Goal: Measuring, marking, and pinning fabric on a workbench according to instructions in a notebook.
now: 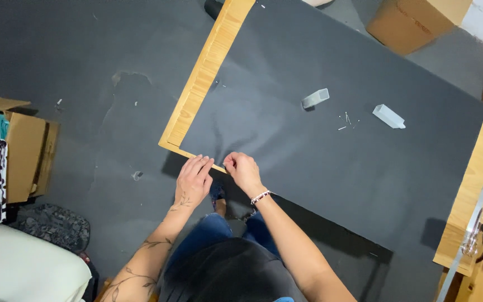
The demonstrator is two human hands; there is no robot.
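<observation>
Hands (194, 179) (243, 170) pinch black sheet (320, 162) edge (over wooden frame (202, 75)) between fingertips.

Illumination is moderate and diffuse, arriving from overhead; no hard glare appears. The black sheet (331, 156) returns a faint sheen across its soft wrinkles. A shadow falls on the grey floor (85, 67) beneath the near edge of the sheet, below the left hand (193, 182) and the right hand (244, 171). The small clear plastic boxes (315, 98) cast short shadows. Focus is sharp at centre; edges show mild wide-angle stretching and slight softness.
</observation>
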